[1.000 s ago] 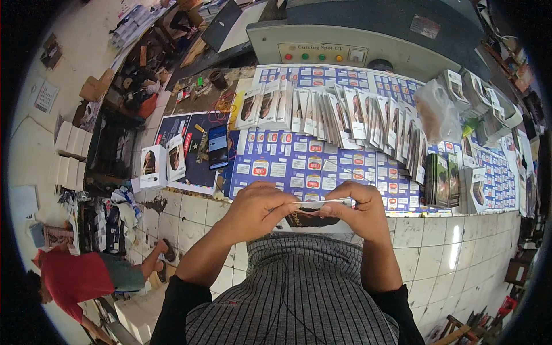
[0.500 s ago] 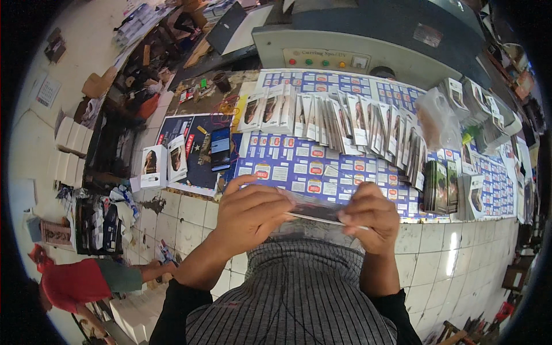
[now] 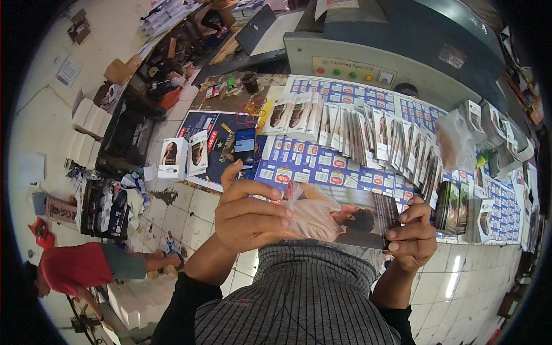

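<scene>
A glossy printed card [image 3: 328, 215] is stretched level between my hands, in front of my body at the table's near edge. Its upper face carries a photo of a person in a light top, with a dark band at the right end. My left hand [image 3: 250, 210] grips the card's left end, index finger raised. At the dark end my right hand [image 3: 413, 234] pinches it between thumb and fingers. Whether this is one sheet or a thin stack cannot be made out. Beyond it, a long fanned row of printed packets [image 3: 368, 135] lies across the table.
Blue printed sheets [image 3: 307, 164] cover the table. A phone [image 3: 244, 146] and white boxes [image 3: 172, 158] lie left; dark packets [image 3: 451, 207] and a plastic bag [image 3: 455, 141] right. Behind stands a machine with buttons [image 3: 352, 73]. A person in red [image 3: 75, 267] is at lower left.
The card has tilted from nearly edge-on so its photo face now shows. My right hand has moved right and down. The whole view has shifted, with the table appearing further right.
</scene>
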`<state>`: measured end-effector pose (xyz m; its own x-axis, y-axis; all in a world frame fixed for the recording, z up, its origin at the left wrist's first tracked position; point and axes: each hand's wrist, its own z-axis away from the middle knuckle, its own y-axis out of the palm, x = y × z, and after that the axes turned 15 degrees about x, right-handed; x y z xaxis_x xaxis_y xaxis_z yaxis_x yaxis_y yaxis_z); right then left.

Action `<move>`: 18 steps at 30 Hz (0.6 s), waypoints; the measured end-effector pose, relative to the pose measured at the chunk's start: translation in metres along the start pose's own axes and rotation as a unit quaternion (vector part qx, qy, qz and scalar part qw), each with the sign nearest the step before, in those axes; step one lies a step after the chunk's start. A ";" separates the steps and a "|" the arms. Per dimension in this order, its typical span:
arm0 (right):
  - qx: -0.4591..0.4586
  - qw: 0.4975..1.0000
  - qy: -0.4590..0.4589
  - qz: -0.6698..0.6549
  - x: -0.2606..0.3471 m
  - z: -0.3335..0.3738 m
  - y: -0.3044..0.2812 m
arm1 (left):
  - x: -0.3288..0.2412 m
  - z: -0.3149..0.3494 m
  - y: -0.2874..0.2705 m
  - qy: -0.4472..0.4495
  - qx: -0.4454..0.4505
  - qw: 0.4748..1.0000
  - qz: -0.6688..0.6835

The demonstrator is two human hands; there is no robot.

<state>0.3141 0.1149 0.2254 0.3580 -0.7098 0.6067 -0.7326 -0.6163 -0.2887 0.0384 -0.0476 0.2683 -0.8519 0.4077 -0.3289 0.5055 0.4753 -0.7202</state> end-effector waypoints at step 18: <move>-0.028 0.998 -0.006 -0.056 -0.009 0.004 0.001 | -0.004 -0.006 0.004 0.039 -0.019 0.991 0.123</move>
<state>0.3121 0.1190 0.2171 0.4463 -0.6419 0.6235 -0.7190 -0.6720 -0.1772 0.0446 -0.0429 0.2707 -0.6892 0.5739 -0.4423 0.7029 0.3813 -0.6004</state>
